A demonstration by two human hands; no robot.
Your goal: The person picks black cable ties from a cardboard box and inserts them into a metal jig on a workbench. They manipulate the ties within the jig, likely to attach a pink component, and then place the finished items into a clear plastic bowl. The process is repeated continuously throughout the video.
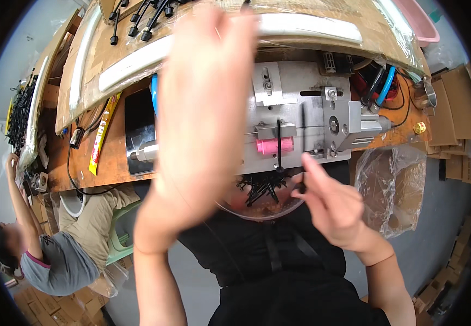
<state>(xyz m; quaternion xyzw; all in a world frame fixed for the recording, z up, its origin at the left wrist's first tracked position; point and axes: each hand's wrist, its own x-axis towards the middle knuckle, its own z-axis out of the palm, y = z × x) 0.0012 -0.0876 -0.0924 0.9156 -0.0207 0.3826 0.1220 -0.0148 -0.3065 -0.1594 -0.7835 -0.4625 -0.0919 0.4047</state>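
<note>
My left hand (203,103) is raised over the bench, smeared by motion, its fingers near several black rods with knob ends (157,22) on the cardboard (295,49); I cannot tell what it holds. Below the fixture, my right hand (333,206) pinches the lower end of a thin black rod (303,127), held upright in the picture and blurred. Another black rod (279,144) lies across a pink cylinder (265,146) on the grey metal fixture (311,117). Under the fixture's front edge, a clear bowl (265,217) contains many black rods (260,187).
A dark flat panel (139,130) and a yellow strip packet (104,133) lie on the wooden bench (61,168) at left. Blue hoses (386,87) and cables are at right, above clear plastic wrap (390,190) and cardboard boxes (453,108). Another person (64,261) sits at far left.
</note>
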